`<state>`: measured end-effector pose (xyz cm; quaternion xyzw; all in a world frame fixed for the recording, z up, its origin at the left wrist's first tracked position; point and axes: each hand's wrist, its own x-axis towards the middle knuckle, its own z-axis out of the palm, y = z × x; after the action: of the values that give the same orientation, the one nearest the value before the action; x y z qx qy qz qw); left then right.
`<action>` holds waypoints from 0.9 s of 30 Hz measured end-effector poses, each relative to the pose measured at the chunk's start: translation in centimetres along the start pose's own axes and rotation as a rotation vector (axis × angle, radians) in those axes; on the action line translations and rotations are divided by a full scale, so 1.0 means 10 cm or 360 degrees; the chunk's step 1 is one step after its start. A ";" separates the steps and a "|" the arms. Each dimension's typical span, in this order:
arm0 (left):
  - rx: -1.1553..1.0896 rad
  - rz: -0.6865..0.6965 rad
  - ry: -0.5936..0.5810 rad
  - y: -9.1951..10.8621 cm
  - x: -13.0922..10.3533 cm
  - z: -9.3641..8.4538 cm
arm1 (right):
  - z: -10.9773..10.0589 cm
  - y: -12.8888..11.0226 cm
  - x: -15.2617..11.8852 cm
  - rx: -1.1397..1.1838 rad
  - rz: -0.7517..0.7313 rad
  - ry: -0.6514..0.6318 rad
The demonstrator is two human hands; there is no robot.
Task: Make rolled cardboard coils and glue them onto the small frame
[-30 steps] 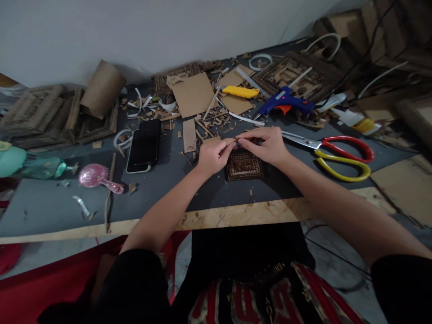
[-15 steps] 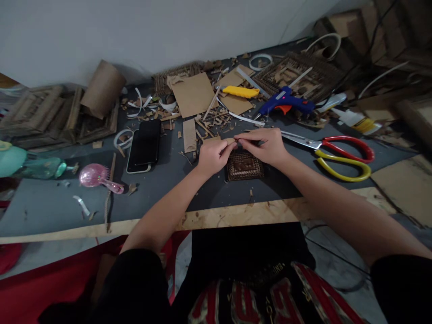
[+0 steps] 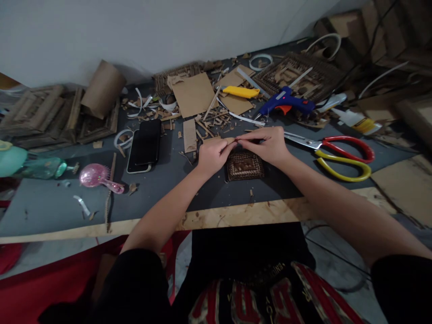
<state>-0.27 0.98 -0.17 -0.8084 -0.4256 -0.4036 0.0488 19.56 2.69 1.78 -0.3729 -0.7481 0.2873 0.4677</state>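
My left hand (image 3: 214, 155) and my right hand (image 3: 265, 143) meet fingertip to fingertip above the table. Each is closed in a pinch, and whatever small piece lies between the fingers is too small and hidden to name. Just below them, a small rectangular piece built of corrugated cardboard strips (image 3: 245, 166) rests on the dark table top, its upper edge partly covered by my fingers. A flat strip of cardboard (image 3: 190, 135) lies left of my left hand. To the right of my right hand are scissors (image 3: 313, 144) with one red and one yellow handle.
Beyond my hands lie cardboard scraps (image 3: 194, 94), a yellow utility knife (image 3: 240, 92) and a blue glue gun (image 3: 286, 102). On the left are two phones (image 3: 145, 146), a pink hairbrush (image 3: 96, 176) and a green bottle (image 3: 40, 166). Cardboard frames (image 3: 33, 112) are stacked at the back left.
Almost nothing differs. The fingertips of my right hand have shifted very slightly while both hands stay pinched together above the cardboard piece.
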 end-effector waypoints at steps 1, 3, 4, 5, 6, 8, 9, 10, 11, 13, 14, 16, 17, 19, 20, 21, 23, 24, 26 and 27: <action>0.0006 0.0002 0.0002 0.00 0.00 0.00 | 0.00 0.00 0.00 0.0002 0.0006 0.0008; -0.0002 0.0006 -0.0006 0.01 0.01 -0.01 | 0.00 0.00 0.00 0.0002 0.0006 0.0030; -0.0029 -0.0001 -0.0022 0.01 0.01 -0.02 | 0.00 0.00 0.00 0.0000 0.0002 0.0038; -0.0069 -0.0012 -0.0046 0.02 0.02 -0.03 | 0.00 0.00 0.00 -0.0003 -0.0003 0.0037; -0.0118 -0.0024 -0.0074 0.02 0.03 -0.04 | -0.01 0.00 0.00 -0.0007 -0.0008 0.0029; -0.0200 -0.0026 -0.0118 0.02 0.04 -0.06 | -0.01 0.00 0.00 -0.0023 -0.0007 0.0009; -0.0221 -0.0015 -0.0126 0.01 0.04 -0.06 | -0.02 0.00 0.00 -0.0034 0.0000 0.0001; -0.0230 -0.0001 -0.0124 0.01 0.04 -0.07 | -0.02 0.00 0.00 -0.0045 0.0010 -0.0004; -0.0234 0.0012 -0.0115 0.02 0.04 -0.07 | -0.02 0.00 0.00 -0.0056 0.0023 -0.0007; -0.0242 0.0026 -0.0095 0.02 0.04 -0.07 | -0.02 -0.01 0.00 -0.0077 0.0045 -0.0014; -0.0260 0.0025 -0.0091 0.02 0.04 -0.06 | -0.02 -0.01 0.00 -0.0083 0.0052 -0.0019; -0.0352 0.0020 -0.0090 0.02 0.05 -0.06 | -0.02 -0.01 -0.01 -0.0094 0.0055 -0.0015; -0.0420 0.0017 -0.0090 0.01 0.05 -0.05 | -0.02 -0.01 -0.01 -0.0104 0.0047 -0.0011; -0.0553 0.0000 -0.0100 -0.02 0.07 -0.04 | -0.02 -0.01 -0.02 -0.0150 0.0007 -0.0016; -0.0600 -0.0017 -0.0116 -0.04 0.08 -0.03 | -0.02 0.00 -0.02 -0.0185 -0.0022 -0.0030; -0.0636 -0.0033 -0.0139 -0.06 0.08 -0.02 | -0.02 0.00 -0.03 -0.0225 -0.0053 -0.0051; -0.0696 -0.0051 -0.0184 -0.10 0.09 -0.02 | -0.02 0.00 -0.03 -0.0290 -0.0113 -0.0083; -0.0723 -0.0045 -0.0197 -0.11 0.09 -0.02 | -0.01 0.01 -0.04 -0.0309 -0.0136 -0.0084; -0.0744 -0.0024 -0.0196 -0.12 0.10 -0.03 | 0.00 0.00 -0.04 -0.0309 -0.0149 -0.0056; -0.0738 -0.0016 -0.0187 -0.11 0.10 -0.04 | 0.01 0.00 -0.04 -0.0295 -0.0134 -0.0037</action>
<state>-1.04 2.16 0.47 -0.8179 -0.3278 -0.4430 -0.1652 19.63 2.33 1.53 -0.3795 -0.7918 0.2012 0.4342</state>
